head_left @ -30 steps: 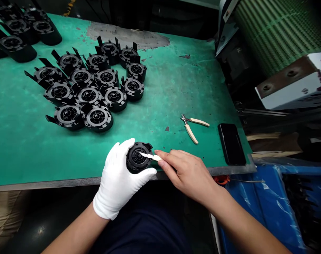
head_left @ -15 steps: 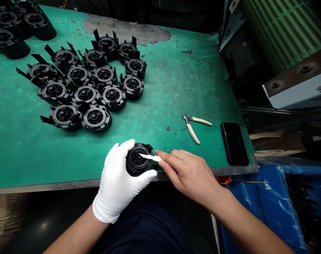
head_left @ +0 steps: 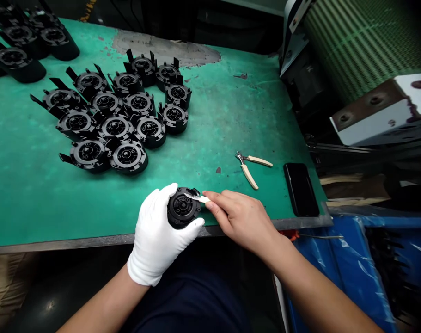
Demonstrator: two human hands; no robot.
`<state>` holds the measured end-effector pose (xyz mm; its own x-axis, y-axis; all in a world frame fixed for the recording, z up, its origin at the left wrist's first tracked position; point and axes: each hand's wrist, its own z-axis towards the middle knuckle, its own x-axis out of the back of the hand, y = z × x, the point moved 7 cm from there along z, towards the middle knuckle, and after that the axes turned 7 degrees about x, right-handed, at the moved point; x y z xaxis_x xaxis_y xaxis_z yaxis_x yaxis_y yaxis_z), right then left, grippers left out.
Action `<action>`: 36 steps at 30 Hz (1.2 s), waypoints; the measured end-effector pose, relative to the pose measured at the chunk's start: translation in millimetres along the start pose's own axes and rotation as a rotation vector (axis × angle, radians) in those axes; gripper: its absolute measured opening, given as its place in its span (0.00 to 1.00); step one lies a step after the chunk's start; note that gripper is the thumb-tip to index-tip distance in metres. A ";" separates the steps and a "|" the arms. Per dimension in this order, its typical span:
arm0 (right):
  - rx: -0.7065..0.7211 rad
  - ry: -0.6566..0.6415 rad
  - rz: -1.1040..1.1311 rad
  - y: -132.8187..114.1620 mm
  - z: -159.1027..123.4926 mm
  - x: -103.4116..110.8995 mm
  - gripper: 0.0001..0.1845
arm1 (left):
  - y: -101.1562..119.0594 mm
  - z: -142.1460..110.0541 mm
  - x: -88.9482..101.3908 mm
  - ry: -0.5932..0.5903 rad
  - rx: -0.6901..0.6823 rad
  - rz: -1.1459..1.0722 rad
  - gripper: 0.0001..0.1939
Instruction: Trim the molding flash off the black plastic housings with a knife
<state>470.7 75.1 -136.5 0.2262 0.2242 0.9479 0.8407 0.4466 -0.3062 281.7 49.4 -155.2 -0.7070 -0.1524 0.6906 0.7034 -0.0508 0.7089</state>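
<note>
My left hand [head_left: 158, 236], in a white glove, is wrapped round a round black plastic part [head_left: 183, 209] at the table's front edge. The part's ringed, ribbed face is turned up toward me. My bare right hand [head_left: 241, 217] grips a small craft knife [head_left: 204, 199] by its pale handle. The blade points left and lies over the upper right of the part's face; whether it touches the plastic I cannot tell. Most of the handle is hidden inside my fingers.
Several similar black parts [head_left: 127, 155] stand grouped on the green table [head_left: 210, 125], with more at the far left. Cream-handled side cutters [head_left: 250, 169] lie spread right of centre, beside a black phone [head_left: 301, 189]. Metal machinery [head_left: 376, 108] borders the right; a blue plastic-lined bin [head_left: 349, 259] sits below.
The knife tip has shifted from near the centre of the part toward its upper edge, and the blade's angle differs. My left hand still holds the part. The camera view has moved slightly.
</note>
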 end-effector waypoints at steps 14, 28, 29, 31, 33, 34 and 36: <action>-0.045 -0.070 -0.006 -10.7 -39.5 -1.3 0.20 | 6.6 4.5 1.6 -0.023 0.019 -0.075 0.34; 0.001 0.012 0.082 -1.7 -39.1 5.0 0.19 | -1.1 8.4 8.2 -0.113 -0.082 -0.012 0.44; 0.034 -0.019 0.053 -0.3 -35.6 4.3 0.19 | -2.7 11.1 10.0 -0.150 -0.105 0.001 0.46; 0.108 -0.051 0.007 0.6 -27.9 5.2 0.19 | -4.8 17.4 12.9 -0.235 -0.139 0.011 0.48; 0.170 -0.058 -0.019 0.0 -19.8 8.5 0.19 | -5.3 24.0 15.7 -0.302 -0.157 0.009 0.48; 0.194 -0.063 -0.030 -0.7 -15.9 10.3 0.19 | -5.1 27.0 16.8 -0.327 -0.165 0.009 0.47; 0.240 -0.083 -0.048 -2.8 -8.6 13.6 0.19 | -4.9 32.0 18.2 -0.361 -0.176 0.013 0.46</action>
<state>475.7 69.5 -121.9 0.1396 0.2635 0.9545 0.7066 0.6488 -0.2825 263.1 78.4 -141.6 -0.6561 0.2010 0.7274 0.6922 -0.2238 0.6861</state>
